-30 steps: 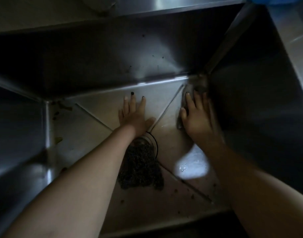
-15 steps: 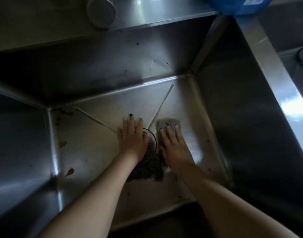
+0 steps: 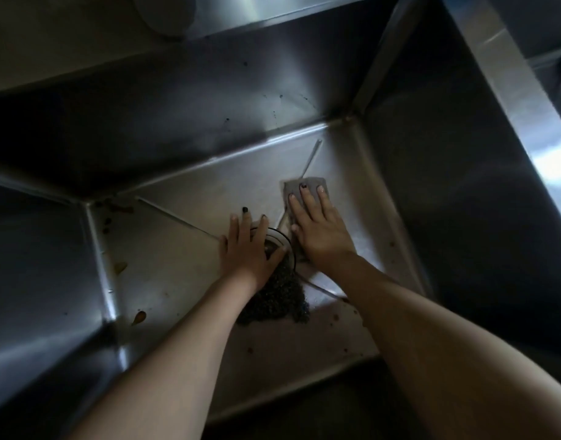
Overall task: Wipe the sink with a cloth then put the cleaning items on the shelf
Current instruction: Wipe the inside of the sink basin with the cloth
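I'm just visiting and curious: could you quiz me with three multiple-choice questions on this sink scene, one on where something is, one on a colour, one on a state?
1. Where is the cloth?
A) draped over the rim
B) on the sink floor, under the right hand
C) on a shelf

2. What colour is the cloth?
A) grey
B) red
C) yellow

3. How is the right hand?
A) closed in a fist
B) lifted away
C) flat, fingers straight

Answers: 1 B, the cloth's end shows beyond the fingertips on the floor; 2 A, it looks grey in the dim light; 3 C, the straight fingers press on it.
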